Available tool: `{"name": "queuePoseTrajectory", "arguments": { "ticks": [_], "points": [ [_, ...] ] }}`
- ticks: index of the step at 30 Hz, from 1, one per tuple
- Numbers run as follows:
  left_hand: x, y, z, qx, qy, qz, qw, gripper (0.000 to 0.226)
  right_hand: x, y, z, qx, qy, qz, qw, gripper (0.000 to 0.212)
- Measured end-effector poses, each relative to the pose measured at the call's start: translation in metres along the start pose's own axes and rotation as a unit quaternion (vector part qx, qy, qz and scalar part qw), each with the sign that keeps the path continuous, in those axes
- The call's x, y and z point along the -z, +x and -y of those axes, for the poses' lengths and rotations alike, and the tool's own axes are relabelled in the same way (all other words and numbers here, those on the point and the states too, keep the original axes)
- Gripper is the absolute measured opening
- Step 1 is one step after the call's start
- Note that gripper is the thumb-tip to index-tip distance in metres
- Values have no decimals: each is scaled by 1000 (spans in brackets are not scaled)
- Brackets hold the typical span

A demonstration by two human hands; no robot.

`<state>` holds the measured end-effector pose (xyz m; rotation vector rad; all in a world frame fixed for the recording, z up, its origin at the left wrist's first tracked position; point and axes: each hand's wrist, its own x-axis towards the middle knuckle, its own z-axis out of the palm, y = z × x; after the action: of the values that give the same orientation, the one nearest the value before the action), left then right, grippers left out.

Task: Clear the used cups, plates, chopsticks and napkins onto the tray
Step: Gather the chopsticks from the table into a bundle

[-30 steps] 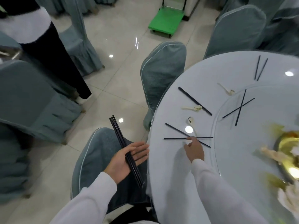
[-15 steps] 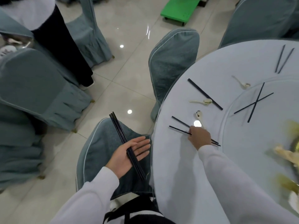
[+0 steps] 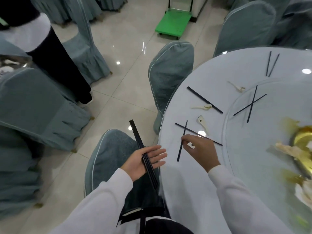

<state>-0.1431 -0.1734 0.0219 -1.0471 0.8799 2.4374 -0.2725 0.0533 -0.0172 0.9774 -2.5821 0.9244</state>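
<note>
Since half a second before, the right hand [image 3: 200, 149] had lifted one black chopstick [image 3: 182, 141] off the near-left edge of the round table [image 3: 194, 191] and swung it to point toward the person, pinched between thumb and fingertips. Its partner chopstick [image 3: 197, 133] lay flat on the cloth, crossing under the raised one and running toward the glass turntable [image 3: 270, 132].

Off the table's edge, the left hand [image 3: 145, 162] lay palm up with fingers spread and nearly straight, a bundle of chopsticks [image 3: 143, 154] resting across the palm, above a grey-green chair [image 3: 109, 157].

Farther along the left rim lay a white spoon [image 3: 203, 124], then a second spoon [image 3: 203, 107] touching a long pair of chopsticks [image 3: 204, 100]. A third spoon [image 3: 237, 87] sat by the turntable's rim, where crossed chopsticks [image 3: 251, 104] rested on the glass. Another pair [image 3: 271, 65] lay near the table's far edge. A gold dish [image 3: 302, 141] with scraps sat at the right side.

Beyond the table stood another chair [image 3: 170, 73] and a green cart [image 3: 173, 23]; a standing person's dark legs [image 3: 64, 65] showed at the far left.
</note>
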Motion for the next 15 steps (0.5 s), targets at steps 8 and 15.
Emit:
{"name": "queuePoseTrajectory", "arguments": {
  "ticks": [8,15],
  "points": [
    [-11,-7,3,13,61,65,996,43,-15,-23,49,184,-7,10,983,11],
    [-7,-13,6,22,75,85,993,47,-23,-31,70,233,11,36,972,9]
  ]
}}
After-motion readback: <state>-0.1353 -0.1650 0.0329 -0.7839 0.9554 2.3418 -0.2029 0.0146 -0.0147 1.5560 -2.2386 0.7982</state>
